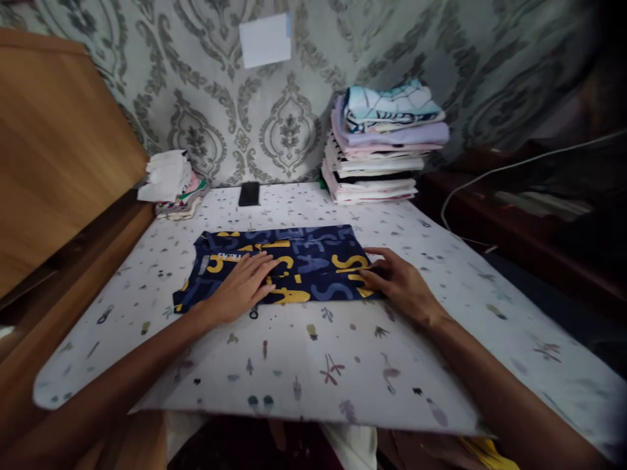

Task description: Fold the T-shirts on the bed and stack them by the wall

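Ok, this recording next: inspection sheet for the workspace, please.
Surface: white tabletop with small printed motifs
Job's things: navy garment with yellow lettering, lying flat
Clutter: tall folded stack behind right, small cloth stack behind left, dark flat object between
Hands: left hand palm down on the garment; right hand at its right end, grip unclear
Cables: white cable at right
Surroundings: patterned wall, paper on it, wooden panel left

Gray damask-patterned wall (289,130), printed white tabletop (294,356), wooden panel (59,150) leftward, dim light
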`<control>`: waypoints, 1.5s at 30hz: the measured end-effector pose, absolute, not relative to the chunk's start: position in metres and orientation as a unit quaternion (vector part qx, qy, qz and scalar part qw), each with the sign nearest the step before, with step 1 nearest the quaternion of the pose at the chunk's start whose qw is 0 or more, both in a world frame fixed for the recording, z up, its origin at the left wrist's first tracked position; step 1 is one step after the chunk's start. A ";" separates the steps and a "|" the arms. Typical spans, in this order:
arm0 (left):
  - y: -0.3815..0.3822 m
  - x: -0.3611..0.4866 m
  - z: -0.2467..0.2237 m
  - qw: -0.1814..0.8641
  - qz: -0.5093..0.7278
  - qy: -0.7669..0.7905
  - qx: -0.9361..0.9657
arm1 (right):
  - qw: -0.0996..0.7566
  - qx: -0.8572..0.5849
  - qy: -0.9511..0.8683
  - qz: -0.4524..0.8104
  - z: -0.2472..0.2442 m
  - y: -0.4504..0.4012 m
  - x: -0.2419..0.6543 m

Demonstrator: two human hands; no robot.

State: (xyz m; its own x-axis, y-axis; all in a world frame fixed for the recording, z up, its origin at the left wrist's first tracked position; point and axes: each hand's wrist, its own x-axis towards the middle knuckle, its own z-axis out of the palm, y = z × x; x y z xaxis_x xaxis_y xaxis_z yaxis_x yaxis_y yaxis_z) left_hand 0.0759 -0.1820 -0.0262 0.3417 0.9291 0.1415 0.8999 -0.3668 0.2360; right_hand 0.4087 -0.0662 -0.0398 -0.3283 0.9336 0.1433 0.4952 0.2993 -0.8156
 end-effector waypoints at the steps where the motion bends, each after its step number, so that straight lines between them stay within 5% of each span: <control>1: -0.185 0.075 -0.026 0.064 0.109 0.566 0.815 | 0.318 -0.482 -0.743 0.338 -0.040 -0.066 0.409; 20: -0.225 0.007 -0.038 0.040 0.084 0.662 0.744 | 0.240 -0.552 -0.793 0.092 -0.053 -0.066 0.402; 28: -0.217 0.010 -0.038 0.011 0.127 0.651 0.749 | 0.268 -0.580 -0.757 0.141 -0.039 -0.069 0.412; 36: -0.093 0.097 0.018 0.130 0.165 0.511 0.833 | 0.190 -0.635 -0.734 0.146 -0.023 -0.085 0.428; 45: 0.048 0.198 0.001 0.167 0.092 0.559 0.807 | 0.123 -0.650 -0.738 0.134 -0.012 -0.088 0.418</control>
